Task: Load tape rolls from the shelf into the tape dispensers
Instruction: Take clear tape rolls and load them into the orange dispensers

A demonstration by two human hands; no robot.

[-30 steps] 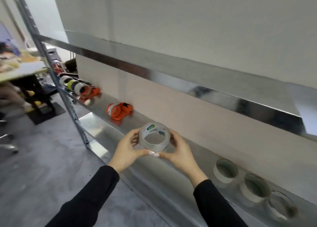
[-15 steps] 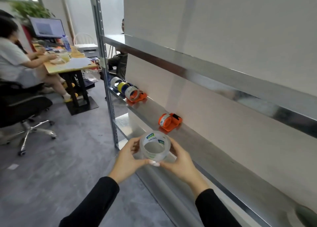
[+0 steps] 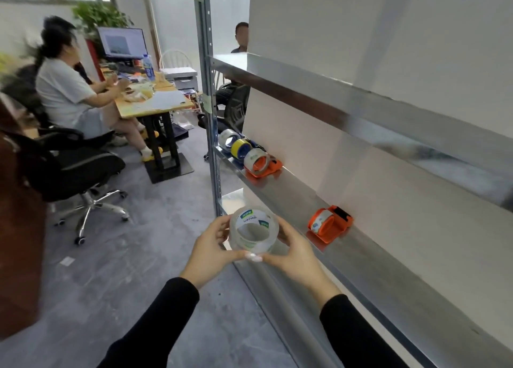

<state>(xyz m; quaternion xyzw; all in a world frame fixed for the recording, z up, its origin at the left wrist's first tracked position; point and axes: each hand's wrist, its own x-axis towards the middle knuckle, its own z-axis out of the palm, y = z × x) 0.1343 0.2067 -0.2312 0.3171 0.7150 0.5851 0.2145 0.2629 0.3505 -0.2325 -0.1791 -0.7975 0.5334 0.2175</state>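
Observation:
I hold a clear tape roll (image 3: 253,230) with a green and white label in front of the metal shelf (image 3: 369,259). My left hand (image 3: 212,249) grips its left side and my right hand (image 3: 293,252) grips its right side, thumbs meeting under it. An orange tape dispenser (image 3: 329,224) with a roll in it sits on the shelf just right of my hands. Farther along the shelf stands a second orange dispenser (image 3: 261,164) with a roll, and beyond it a yellow roll (image 3: 240,148) and a clear roll (image 3: 227,138).
A metal upright post (image 3: 209,98) ends the shelf unit at the left. An upper shelf (image 3: 361,109) juts out above. To the left are a black office chair (image 3: 77,170), a desk (image 3: 155,103) with a monitor, and seated people. Grey floor lies below.
The view has swung left along the shelf; the dispensers now sit farther right and nearer. The loose rolls at the right have left view. Both hands keep the same grip on the roll.

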